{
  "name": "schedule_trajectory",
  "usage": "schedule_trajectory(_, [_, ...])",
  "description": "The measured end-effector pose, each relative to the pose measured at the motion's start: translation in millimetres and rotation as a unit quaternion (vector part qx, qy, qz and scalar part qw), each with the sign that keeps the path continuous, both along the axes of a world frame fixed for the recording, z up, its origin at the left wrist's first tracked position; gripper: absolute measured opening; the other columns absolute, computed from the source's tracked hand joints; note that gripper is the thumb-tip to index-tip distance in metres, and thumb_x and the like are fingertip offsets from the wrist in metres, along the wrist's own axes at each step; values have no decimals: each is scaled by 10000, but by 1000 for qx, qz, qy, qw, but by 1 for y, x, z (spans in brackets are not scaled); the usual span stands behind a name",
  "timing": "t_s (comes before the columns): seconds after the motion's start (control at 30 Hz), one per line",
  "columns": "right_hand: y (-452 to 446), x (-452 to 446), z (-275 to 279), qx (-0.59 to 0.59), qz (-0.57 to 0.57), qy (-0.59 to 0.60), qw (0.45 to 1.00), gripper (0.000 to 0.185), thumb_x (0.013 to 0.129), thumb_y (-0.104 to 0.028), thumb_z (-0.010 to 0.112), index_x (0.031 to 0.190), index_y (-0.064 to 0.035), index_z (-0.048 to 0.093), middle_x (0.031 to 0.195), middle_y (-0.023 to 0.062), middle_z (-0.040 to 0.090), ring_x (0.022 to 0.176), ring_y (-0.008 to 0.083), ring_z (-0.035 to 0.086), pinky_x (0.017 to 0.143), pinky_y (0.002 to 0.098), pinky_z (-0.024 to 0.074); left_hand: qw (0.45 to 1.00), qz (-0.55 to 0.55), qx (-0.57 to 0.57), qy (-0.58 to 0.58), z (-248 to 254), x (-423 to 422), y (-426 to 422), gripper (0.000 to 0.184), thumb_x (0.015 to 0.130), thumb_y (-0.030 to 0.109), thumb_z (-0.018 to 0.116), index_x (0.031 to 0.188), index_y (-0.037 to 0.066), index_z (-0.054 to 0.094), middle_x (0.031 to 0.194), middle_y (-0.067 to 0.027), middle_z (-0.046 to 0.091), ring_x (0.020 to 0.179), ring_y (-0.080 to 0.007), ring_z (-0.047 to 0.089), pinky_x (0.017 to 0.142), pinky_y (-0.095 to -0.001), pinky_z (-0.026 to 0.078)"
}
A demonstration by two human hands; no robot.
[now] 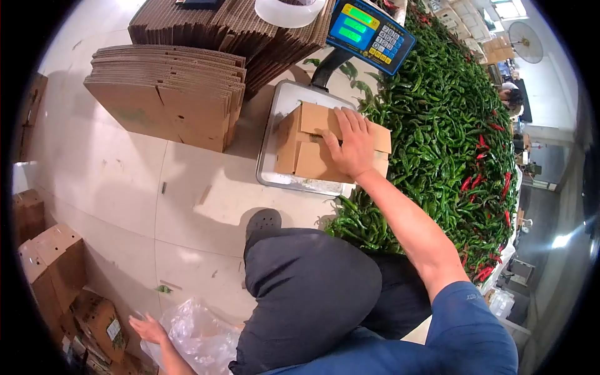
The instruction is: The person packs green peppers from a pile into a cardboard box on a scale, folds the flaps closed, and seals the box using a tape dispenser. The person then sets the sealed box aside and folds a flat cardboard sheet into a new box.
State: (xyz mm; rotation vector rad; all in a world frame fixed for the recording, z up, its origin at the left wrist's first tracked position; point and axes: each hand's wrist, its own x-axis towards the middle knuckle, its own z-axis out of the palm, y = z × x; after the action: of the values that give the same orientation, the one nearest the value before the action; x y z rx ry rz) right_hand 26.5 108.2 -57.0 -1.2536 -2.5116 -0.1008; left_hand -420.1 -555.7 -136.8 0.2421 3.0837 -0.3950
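A cardboard box [319, 161] with its top flaps folded over sits on the metal platform of a scale [267, 156]. My right hand [353, 145] lies on top of it, fingers stretched across the flaps and thumb apart. The scale's display [371, 35], with lit green readouts and a keypad, stands behind the box. At the lower left, my left hand [149, 328] is held out with its fingers extended and nothing visible in it. Beside that hand is a clear plastic bag [199, 334], partly hidden by my leg.
A large heap of green chili peppers [431, 119], with some red ones, spreads along the right. Flattened cartons [169, 106] stand in stacks at the upper left, with a tape roll [289, 14] on top. More boxes [59, 256] are at the left. Another person [511, 100] is far right.
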Motion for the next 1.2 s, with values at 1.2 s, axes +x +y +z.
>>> schedule_trajectory(1.2, [7, 3, -5, -19, -9, -30, 999, 557, 995, -479, 555, 1408, -106, 571, 1396, 136, 598, 1309, 340, 527, 1123, 456, 353, 900, 87, -240, -354, 13, 34, -16, 954, 671, 491, 907, 1393, 24, 493, 1300, -167, 672, 1179, -364, 661, 991, -537, 520])
